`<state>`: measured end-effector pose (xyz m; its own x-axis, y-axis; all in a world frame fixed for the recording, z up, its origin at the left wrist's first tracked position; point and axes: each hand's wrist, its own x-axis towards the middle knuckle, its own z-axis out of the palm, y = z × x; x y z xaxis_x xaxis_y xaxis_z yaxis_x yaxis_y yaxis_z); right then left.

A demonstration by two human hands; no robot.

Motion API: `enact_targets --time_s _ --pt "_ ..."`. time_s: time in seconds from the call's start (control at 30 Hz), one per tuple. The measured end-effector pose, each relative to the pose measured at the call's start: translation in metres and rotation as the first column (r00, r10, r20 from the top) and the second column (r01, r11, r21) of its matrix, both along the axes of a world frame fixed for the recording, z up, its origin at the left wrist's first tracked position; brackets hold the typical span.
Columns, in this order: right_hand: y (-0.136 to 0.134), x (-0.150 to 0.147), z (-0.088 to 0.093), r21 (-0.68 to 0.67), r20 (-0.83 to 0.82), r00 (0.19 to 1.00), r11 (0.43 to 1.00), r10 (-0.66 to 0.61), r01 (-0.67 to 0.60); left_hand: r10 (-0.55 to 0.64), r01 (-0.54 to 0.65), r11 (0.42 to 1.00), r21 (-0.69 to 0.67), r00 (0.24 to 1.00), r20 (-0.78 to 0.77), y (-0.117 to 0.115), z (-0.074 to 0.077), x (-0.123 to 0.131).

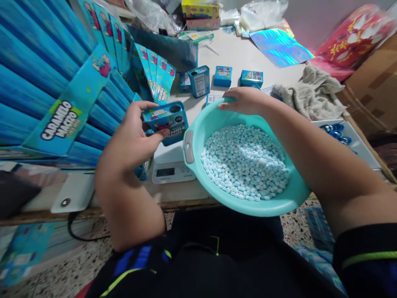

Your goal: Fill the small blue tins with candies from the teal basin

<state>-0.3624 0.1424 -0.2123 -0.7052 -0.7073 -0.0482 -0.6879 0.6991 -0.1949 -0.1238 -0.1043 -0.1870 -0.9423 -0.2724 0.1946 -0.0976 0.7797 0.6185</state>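
My left hand (pixel 133 138) holds a small blue printed box (pixel 166 122) between thumb and fingers, with its round opening facing up. My right hand (pixel 245 101) grips the far rim of a teal plastic bowl (pixel 269 207), tilted toward me over the table. The bowl holds a mass of small pale-blue oval candies (pixel 245 165). A white digital kitchen scale (pixel 173 173) sits under the bowl's near-left edge, just right of my left hand. Several similar small boxes (pixel 199 81) stand on the table beyond the bowl.
Stacks of blue "Caramelo Macizo" cardboard sheets (pixel 66 101) fill the left side. Beyond lie a holographic sheet (pixel 281 47), a grey cloth (pixel 310 95), and plastic bags (pixel 263 14). A tray of blue rings (pixel 336 134) and a cardboard box (pixel 372 91) stand right.
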Motion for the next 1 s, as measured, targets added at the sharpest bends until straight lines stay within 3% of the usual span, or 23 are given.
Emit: enact_targets --time_s 0.1,0.27,0.47,0.63,0.83,1.0 --pt "0.001 0.000 -0.002 -0.005 -0.013 1.000 1.000 0.000 0.000 0.044 -0.024 0.996 -0.080 0.964 0.261 0.001 0.007 0.004" --pt "0.003 0.001 -0.002 -0.022 -0.003 1.000 1.000 -0.022 0.022 0.063 -0.009 0.989 -0.149 0.932 0.357 0.011 0.017 0.009" --pt "0.007 -0.002 -0.008 -0.059 -0.022 0.999 0.998 -0.032 0.031 0.140 -0.067 0.973 -0.220 0.933 0.332 0.000 0.006 0.008" --pt "0.008 -0.002 -0.010 -0.053 -0.048 0.999 0.998 -0.020 0.017 0.087 -0.029 0.967 -0.252 0.971 0.222 -0.002 0.005 0.005" --pt "0.008 0.000 -0.007 -0.045 -0.045 0.999 0.999 -0.025 0.023 0.030 0.013 0.986 -0.166 0.967 0.252 0.000 0.005 0.003" --pt "0.010 0.001 -0.007 -0.068 -0.043 0.999 0.998 -0.011 0.008 -0.111 0.111 0.991 -0.074 0.994 0.006 0.000 0.002 0.010"
